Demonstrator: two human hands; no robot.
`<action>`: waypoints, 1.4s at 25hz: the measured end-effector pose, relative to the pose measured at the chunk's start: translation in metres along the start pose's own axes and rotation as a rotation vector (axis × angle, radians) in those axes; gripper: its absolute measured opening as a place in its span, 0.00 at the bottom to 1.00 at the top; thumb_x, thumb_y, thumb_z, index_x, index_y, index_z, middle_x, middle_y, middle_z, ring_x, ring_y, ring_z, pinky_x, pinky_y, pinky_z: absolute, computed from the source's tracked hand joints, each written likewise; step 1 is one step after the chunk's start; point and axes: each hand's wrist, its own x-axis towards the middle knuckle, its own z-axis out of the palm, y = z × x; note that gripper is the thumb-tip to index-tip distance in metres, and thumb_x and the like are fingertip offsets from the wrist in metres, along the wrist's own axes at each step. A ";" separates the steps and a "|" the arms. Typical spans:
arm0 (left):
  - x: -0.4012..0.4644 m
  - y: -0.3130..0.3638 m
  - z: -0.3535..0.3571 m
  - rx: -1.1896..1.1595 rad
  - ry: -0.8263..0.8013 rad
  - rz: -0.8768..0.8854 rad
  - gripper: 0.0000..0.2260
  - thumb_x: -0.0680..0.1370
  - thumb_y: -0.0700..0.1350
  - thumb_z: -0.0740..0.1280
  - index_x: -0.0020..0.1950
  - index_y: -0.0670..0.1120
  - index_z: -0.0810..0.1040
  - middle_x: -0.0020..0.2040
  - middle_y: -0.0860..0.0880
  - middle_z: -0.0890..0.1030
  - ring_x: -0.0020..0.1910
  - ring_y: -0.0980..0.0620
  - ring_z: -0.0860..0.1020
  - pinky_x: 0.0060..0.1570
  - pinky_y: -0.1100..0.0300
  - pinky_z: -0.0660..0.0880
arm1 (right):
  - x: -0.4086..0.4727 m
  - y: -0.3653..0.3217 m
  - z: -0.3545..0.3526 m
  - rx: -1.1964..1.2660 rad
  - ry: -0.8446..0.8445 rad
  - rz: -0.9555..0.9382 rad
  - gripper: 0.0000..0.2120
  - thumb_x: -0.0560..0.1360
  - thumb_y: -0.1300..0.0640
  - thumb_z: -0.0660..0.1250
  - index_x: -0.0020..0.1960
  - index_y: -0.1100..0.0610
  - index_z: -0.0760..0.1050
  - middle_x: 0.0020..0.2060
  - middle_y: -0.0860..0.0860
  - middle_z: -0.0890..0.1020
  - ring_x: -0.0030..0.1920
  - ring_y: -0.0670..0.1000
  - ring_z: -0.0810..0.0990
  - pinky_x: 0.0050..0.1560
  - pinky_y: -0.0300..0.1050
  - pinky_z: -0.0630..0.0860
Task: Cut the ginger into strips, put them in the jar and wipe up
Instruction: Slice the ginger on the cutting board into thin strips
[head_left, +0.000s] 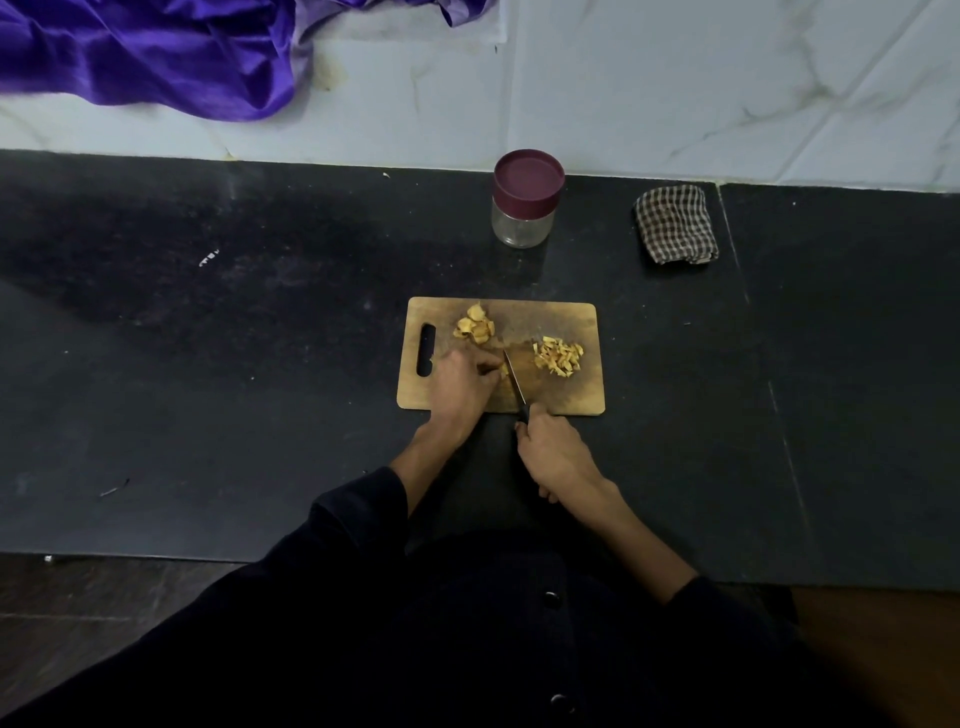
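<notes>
You're slicing ginger on the cutting board (561, 317) at the dark desk (208, 364).

Your left hand (460, 387) pins a ginger piece (503, 370) with curled fingers; your right hand (553, 452) grips the knife (515, 384), blade beside that piece. Uncut ginger chunks (475, 325) lie far left on the board, cut strips (558, 356) to the right. Beyond, the lidded jar (524, 200) stands near the wall, checked cloth (675, 224) to its right, purple fabric (150, 52) far left.

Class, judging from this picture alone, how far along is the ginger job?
Done: a pile of strips lies on the board. In hand: the left hand holds a piece while the right hand cuts with the knife. Left: uncut slices, the lidded jar, the unused cloth.
</notes>
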 end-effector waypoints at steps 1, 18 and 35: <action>-0.001 0.001 -0.001 0.002 0.001 -0.007 0.09 0.73 0.40 0.72 0.53 0.44 0.83 0.53 0.51 0.82 0.50 0.58 0.78 0.49 0.70 0.71 | -0.001 0.001 0.002 -0.005 -0.012 0.016 0.12 0.84 0.52 0.53 0.60 0.59 0.68 0.48 0.58 0.80 0.42 0.59 0.83 0.44 0.59 0.82; 0.000 -0.005 -0.013 -0.047 -0.084 0.038 0.12 0.74 0.42 0.71 0.57 0.45 0.81 0.54 0.50 0.82 0.46 0.61 0.76 0.45 0.75 0.70 | -0.010 0.000 -0.005 0.106 0.020 0.000 0.08 0.85 0.50 0.53 0.54 0.55 0.64 0.41 0.55 0.79 0.28 0.54 0.82 0.22 0.44 0.77; 0.002 -0.009 -0.002 -0.013 -0.031 0.058 0.09 0.73 0.40 0.72 0.53 0.44 0.83 0.53 0.50 0.81 0.50 0.55 0.79 0.54 0.64 0.75 | 0.003 -0.011 0.009 -0.016 0.048 0.004 0.11 0.84 0.54 0.54 0.60 0.59 0.68 0.53 0.59 0.81 0.49 0.60 0.82 0.45 0.56 0.79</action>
